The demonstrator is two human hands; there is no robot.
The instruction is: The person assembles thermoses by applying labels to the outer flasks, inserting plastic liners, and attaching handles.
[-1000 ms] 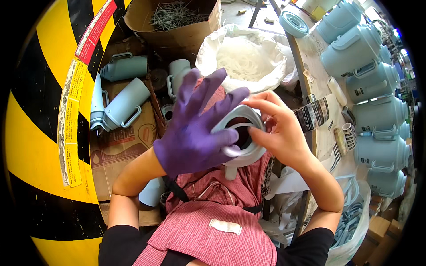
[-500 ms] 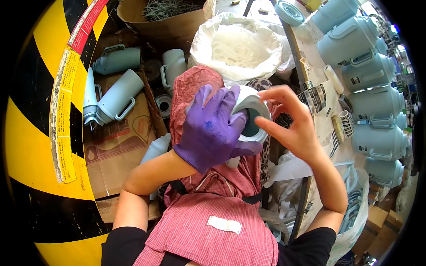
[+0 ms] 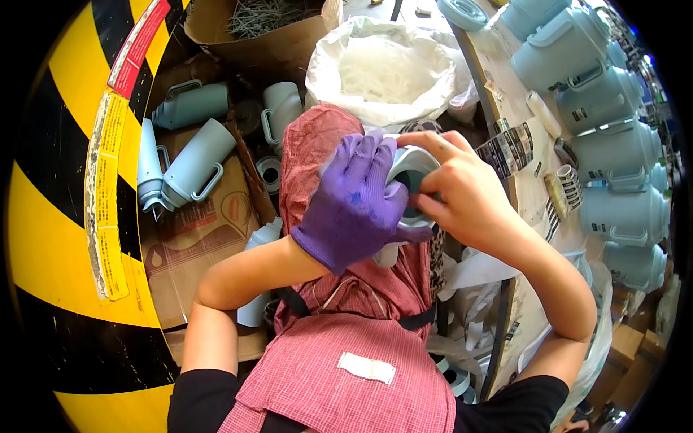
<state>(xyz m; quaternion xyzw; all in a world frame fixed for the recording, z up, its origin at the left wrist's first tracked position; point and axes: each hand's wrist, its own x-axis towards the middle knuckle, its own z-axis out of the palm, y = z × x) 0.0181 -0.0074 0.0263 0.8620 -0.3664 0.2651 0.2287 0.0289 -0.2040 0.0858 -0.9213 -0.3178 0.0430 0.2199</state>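
A pale blue-grey jug (image 3: 429, 163) lies across my lap, its round mouth turned to the right. My left hand (image 3: 354, 198), in a purple knit glove, wraps round its body, with the thumb along the lower edge of the mouth. My bare right hand (image 3: 462, 189) is bent over the mouth. One finger rests along the top of the rim, while the thumb and other fingertips reach into the opening, pinched close together. Whether they hold anything small inside cannot be made out. Most of the jug's body is hidden under the glove.
Beyond my knees stands a white sack (image 3: 382, 72) of whitish rings. To the left, several blue jugs (image 3: 198, 159) lie in a cardboard box (image 3: 184, 278). On the right, a workbench (image 3: 538, 195) carries rows of jugs (image 3: 621, 155). A striped yellow-black surface (image 3: 65, 238) borders the far left.
My right hand has closed in on the jug's mouth, its spread fingers now bent over the rim and into the opening. The left hand keeps its hold. The view has shifted slightly.
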